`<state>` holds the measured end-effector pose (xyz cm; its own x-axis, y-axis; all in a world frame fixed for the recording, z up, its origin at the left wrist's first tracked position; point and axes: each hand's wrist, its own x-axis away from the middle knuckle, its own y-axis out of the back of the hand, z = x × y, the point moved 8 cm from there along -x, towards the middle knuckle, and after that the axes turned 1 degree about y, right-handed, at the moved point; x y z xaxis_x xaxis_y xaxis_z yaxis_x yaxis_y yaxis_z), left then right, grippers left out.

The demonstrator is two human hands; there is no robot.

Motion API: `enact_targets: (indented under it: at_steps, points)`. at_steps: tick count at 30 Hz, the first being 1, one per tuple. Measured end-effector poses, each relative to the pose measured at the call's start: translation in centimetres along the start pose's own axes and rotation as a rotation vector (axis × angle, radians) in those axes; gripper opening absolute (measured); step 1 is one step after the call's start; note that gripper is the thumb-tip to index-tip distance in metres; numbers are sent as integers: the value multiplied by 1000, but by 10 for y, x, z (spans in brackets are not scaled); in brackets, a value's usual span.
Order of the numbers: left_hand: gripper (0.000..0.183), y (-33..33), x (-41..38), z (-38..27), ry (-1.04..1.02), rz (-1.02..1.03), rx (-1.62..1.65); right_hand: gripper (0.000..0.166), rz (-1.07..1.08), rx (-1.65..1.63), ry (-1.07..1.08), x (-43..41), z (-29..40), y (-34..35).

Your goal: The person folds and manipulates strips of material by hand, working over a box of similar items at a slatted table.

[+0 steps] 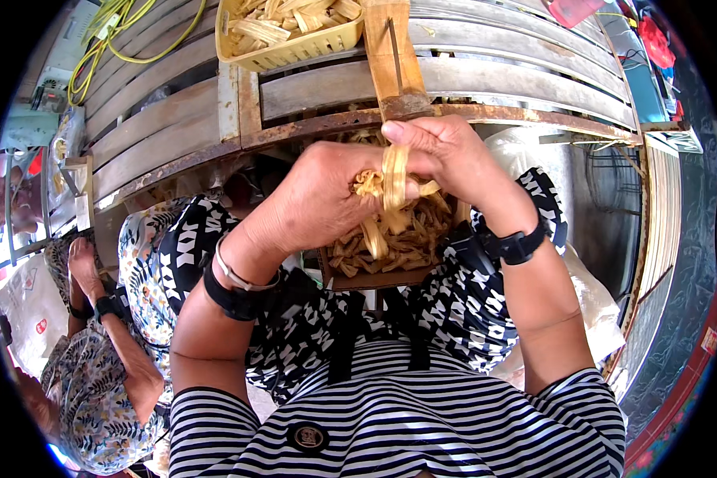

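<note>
My left hand (340, 191) grips a bunched, pale yellow dried strip (396, 179), apparently of plant fibre. Part of it stands up as a loop between my hands. My right hand (454, 152) pinches the same strip, thumb uppermost, with its fingertips close to those of my left hand. Below both hands, between my knees, a cardboard box (388, 279) holds many short, twisted or knotted brownish-yellow pieces (418, 245). My hands hide part of the box and some of the strip.
A slatted wooden bench (514, 77) with a rusty metal edge stands in front. On it are a yellow plastic basket (310, 57) of folded strips, a wooden board (388, 60) with a narrow metal piece, and a yellow cable (155, 57). Another person's hand (83, 263) is at left.
</note>
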<state>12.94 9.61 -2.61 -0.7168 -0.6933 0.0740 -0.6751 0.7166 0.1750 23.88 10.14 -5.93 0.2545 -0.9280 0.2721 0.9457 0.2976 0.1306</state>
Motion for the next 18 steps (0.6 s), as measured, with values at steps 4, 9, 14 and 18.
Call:
enact_targets:
  at_steps: [4,9,14,18]
  points:
    - [31,6,9,-24,-425,-234,-682,17,198,-397,-266,13,-19,-20]
    - [26,9,20,-33,-737,-465,-738,9,202,-929,-296,14,-18,-43]
    - [19,34,11,-16,-398,-578,-480,14,-270,-398,95,12,5,-6]
    - [16,30,3,3,-184,-330,-409,22,-226,159,326,17,19,-6]
